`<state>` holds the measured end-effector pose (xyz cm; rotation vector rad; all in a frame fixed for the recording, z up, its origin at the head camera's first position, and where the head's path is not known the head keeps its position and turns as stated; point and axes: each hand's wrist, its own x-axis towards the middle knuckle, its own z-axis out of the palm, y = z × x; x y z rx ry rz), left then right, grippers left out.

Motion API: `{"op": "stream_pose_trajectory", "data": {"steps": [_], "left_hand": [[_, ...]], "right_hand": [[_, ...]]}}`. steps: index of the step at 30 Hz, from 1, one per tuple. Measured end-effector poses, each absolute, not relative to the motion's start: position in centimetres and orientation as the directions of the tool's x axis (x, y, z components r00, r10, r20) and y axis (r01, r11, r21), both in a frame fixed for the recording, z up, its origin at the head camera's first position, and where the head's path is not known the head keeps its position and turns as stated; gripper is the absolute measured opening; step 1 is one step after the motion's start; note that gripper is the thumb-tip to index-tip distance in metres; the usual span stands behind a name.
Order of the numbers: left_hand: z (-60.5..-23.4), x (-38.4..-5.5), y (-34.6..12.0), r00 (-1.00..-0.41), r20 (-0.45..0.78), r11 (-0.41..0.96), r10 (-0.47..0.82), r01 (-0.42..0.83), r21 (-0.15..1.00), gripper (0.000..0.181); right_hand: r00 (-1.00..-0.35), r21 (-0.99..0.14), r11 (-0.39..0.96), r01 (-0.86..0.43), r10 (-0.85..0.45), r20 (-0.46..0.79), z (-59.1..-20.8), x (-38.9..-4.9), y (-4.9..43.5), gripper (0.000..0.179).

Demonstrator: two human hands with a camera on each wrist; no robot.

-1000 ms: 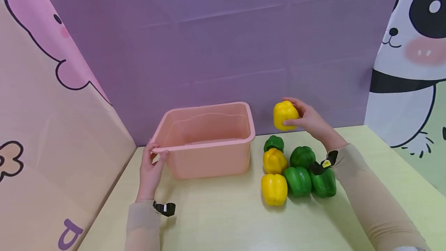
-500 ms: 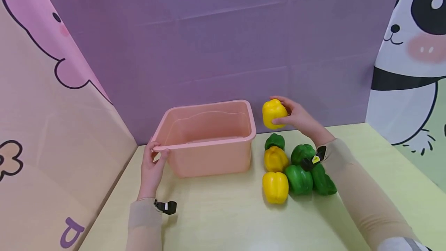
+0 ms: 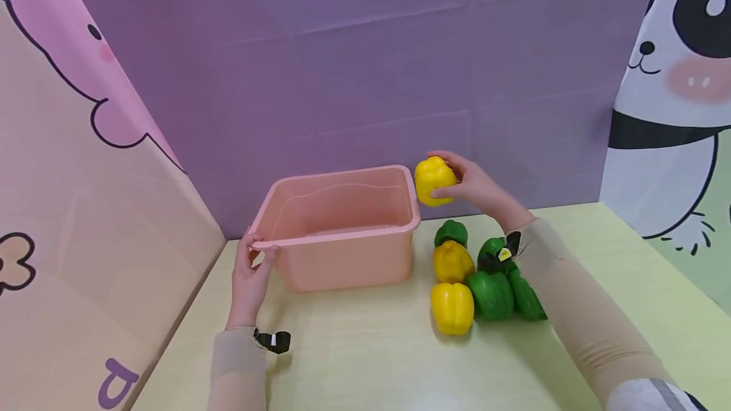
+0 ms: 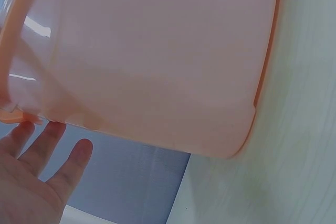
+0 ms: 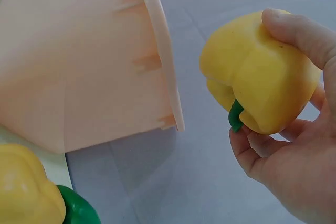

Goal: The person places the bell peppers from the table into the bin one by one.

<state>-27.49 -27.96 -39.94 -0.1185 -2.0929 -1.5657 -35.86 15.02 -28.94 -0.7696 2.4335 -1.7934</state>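
A yellow bell pepper (image 3: pixel 434 181) is held up by my right hand (image 3: pixel 476 188), just off the right rim of a pink plastic tub (image 3: pixel 342 262). In the right wrist view the thumb and fingers wrap the pepper (image 5: pixel 257 72), its green stem pointing downward. My left hand (image 3: pixel 249 281) grips the tub's front left corner, thumb on the near side and fingers over the rim. The left wrist view shows the fingers (image 4: pixel 73 166) along the tub's edge. The visible part of the tub's inside holds nothing.
Right of the tub lie two yellow bell peppers (image 3: pixel 452 308) and several green ones (image 3: pixel 491 295), partly under my right forearm. A purple backdrop (image 3: pixel 342 81) stands behind the pale table (image 3: pixel 354 354); printed panels rise at both sides.
My right hand has carried the yellow bell pepper leftward, from above the group of peppers to beside the tub's right rim. My left hand keeps its hold on the corner.
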Motion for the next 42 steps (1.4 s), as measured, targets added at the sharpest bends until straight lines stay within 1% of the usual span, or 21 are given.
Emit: {"op": "stream_pose_trajectory", "data": {"steps": [5,12,19,26,42], "left_hand": [[-39.8,-27.5,-28.1,-0.865,0.441,0.333,-0.239,0.353,0.874,0.039],[-39.8,-27.2,-28.2,-0.852,0.467,0.308,-0.236,0.390,0.868,0.038],[-39.7,-27.0,-28.2,-0.852,0.467,0.327,-0.236,0.383,0.864,0.038],[-39.8,-27.0,-28.2,-0.855,0.461,0.333,-0.239,0.374,0.866,0.039],[-39.6,-26.8,-28.1,-0.860,0.450,0.353,-0.241,0.354,0.866,0.041]], "right_hand": [[-0.863,-0.903,0.193,-0.384,-0.423,0.276,-28.5,-35.7,14.0,0.074],[-0.845,-0.895,0.185,-0.405,-0.451,0.288,-28.0,-35.5,12.6,0.073],[-0.824,-0.879,0.206,-0.430,-0.487,0.289,-28.1,-35.4,11.6,0.074],[-0.806,-0.880,0.185,-0.437,-0.516,0.291,-28.5,-35.3,10.7,0.075],[-0.815,-0.882,0.222,-0.415,-0.523,0.252,-29.3,-35.3,9.5,0.074]]}}
